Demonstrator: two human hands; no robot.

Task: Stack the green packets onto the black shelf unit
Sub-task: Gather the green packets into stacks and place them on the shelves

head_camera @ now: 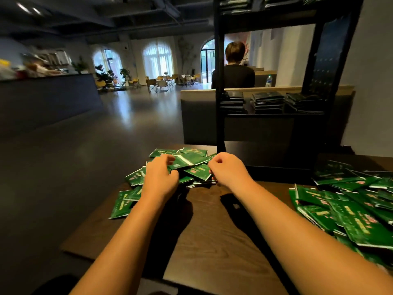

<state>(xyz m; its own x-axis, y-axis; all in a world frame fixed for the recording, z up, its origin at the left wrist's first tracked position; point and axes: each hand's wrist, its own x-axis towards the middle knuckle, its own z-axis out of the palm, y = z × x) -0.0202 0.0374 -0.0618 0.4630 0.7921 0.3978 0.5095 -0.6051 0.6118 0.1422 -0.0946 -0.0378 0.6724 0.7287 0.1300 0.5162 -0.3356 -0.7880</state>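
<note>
Your bare forearms reach over the dark wooden table (212, 241). Left hand (161, 176) and right hand (228, 170) curl their fingers round opposite sides of the flat green foil packets (191, 165) mid-frame, likely squaring a bundle. Tall black metal shelf unit (220, 92), upper right, already holds neat stacks (268, 102); another loose heap (350, 209) waits lower right.

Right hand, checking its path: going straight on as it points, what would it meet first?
Likely the heap of green packets just ahead of the right hand; contact is unclear.
</note>
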